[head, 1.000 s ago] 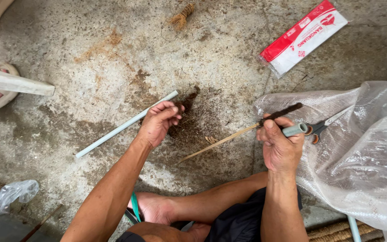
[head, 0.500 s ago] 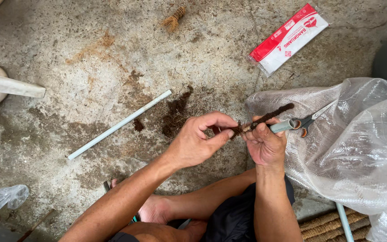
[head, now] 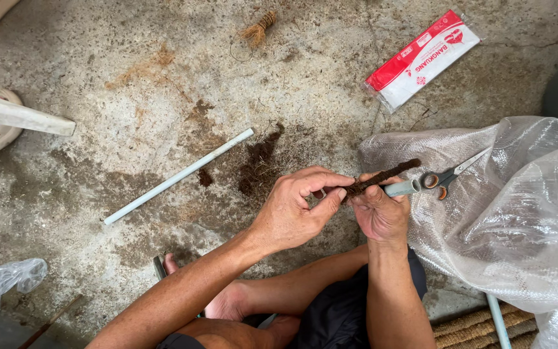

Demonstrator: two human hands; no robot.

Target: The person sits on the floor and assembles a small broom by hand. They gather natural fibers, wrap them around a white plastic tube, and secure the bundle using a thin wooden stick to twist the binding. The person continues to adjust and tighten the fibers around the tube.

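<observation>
My left hand (head: 295, 210) pinches the near end of a dark brown fibre-wrapped stick (head: 382, 176) between thumb and fingers. My right hand (head: 381, 213) grips the same stick further along, together with a short grey tube (head: 403, 188) that pokes out to the right. The stick's far end points up and to the right, over the edge of a clear plastic sack (head: 511, 220). Both hands are held above the concrete floor, in front of my folded legs.
Scissors (head: 450, 176) lie on the sack beside the tube. A long grey pipe (head: 177, 176) lies on the floor to the left, next to a patch of dark fibre crumbs (head: 259, 161). A red-and-white packet (head: 421, 58), a fibre tuft (head: 258, 29) and a crumpled bag (head: 4, 279) lie around.
My left hand left the floor near the pipe, moved right to the stick and took hold of its near end. The right hand kept its grip.
</observation>
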